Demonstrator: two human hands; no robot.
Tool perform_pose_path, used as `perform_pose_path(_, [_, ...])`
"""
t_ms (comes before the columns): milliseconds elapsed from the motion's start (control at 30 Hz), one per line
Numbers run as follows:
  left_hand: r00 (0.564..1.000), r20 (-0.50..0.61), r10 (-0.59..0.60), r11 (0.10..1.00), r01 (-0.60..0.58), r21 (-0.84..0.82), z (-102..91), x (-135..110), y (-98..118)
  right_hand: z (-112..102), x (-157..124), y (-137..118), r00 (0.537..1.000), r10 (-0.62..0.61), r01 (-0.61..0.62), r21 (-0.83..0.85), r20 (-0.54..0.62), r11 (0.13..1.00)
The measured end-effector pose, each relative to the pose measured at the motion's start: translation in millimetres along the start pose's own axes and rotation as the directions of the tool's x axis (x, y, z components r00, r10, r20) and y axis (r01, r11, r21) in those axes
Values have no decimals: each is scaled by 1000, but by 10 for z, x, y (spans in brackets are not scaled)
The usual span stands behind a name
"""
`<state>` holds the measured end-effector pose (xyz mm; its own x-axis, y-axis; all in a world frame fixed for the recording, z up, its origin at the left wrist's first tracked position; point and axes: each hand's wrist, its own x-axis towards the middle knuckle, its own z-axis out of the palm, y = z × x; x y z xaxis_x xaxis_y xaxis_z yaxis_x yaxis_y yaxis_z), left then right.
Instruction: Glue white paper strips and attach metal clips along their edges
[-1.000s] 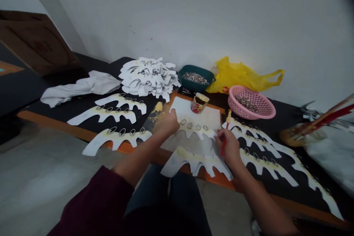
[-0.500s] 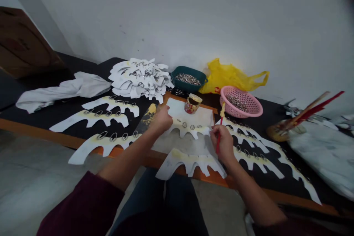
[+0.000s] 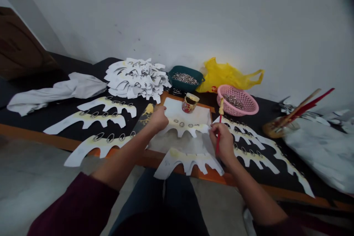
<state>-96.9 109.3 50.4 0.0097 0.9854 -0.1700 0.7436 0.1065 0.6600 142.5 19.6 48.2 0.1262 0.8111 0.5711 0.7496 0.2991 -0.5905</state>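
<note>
Orange-edged black table (image 3: 35, 132): ringed white cutouts (image 3: 83, 122), crumpled cloth (image 3: 55, 92), green tub (image 3: 184, 84), pink basket (image 3: 237, 101)

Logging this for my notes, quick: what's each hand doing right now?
Left hand: open, fingertips resting on the white sheet.
Right hand: closed, holding a red brush.

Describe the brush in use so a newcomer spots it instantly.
On the black table, find the white sheet under the small tin. Beside it, the right hand grips a thin red-handled brush, yellow-caked tip up, unlike the longer handles in the far-right dish.
</note>
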Motion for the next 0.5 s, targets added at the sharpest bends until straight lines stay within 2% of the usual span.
perform_pose_path(133, [999,36,-1,1000,1,-19,-135,-64,-22,-24,-29,-99,998,-29,29,7,62,1000])
perform_pose_path(333, [996,75,43,995,-36,-92,-223,-273,-152,-84,-133,-209,993,-67,64,29,93,998])
perform_pose_path(500, [997,22,68,981,-63,-181,-417,-381,-196,-143,-15,-436,980,-168,167,14,111,986])
